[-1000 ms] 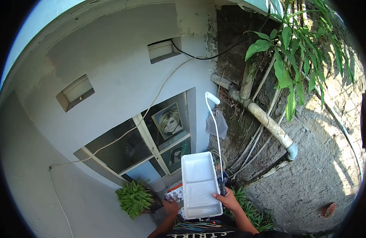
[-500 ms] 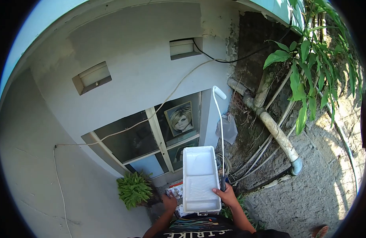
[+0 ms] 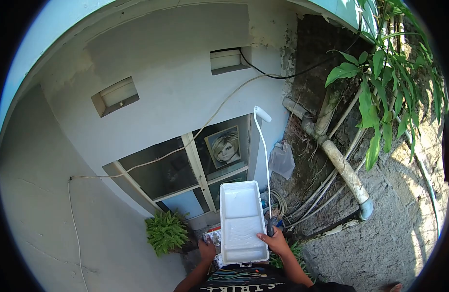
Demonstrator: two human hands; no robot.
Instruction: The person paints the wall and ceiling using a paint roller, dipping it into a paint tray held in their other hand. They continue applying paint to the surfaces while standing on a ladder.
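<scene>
A white paint tray (image 3: 242, 223) with white paint in it is held upright lengthwise before my body. My right hand (image 3: 277, 241) is closed at its right edge, thumb over the rim. The same hand grips the dark handle of a paint roller (image 3: 264, 155), whose long white frame rises beside the tray to a white roller head near the wall corner. My left hand (image 3: 206, 250) is left of the tray, apart from its rim, fingers loosely apart and partly in shade, with nothing visible in it. Printed paper or packaging (image 3: 213, 235) lies beyond that hand.
Ahead is a grey-white wall (image 3: 171, 102) with two small recesses and a glazed window (image 3: 185, 170). A cable (image 3: 214, 115) crosses it. A fern (image 3: 167, 233) stands at lower left. Pipes (image 3: 343, 160), a plastic bag (image 3: 281, 159), coiled hose (image 3: 279, 200) and leafy branches (image 3: 370, 102) are at right.
The tray and roller have shifted slightly left, the roller head moving left along the wall corner. The view has moved a little. Both hands keep about the same pose.
</scene>
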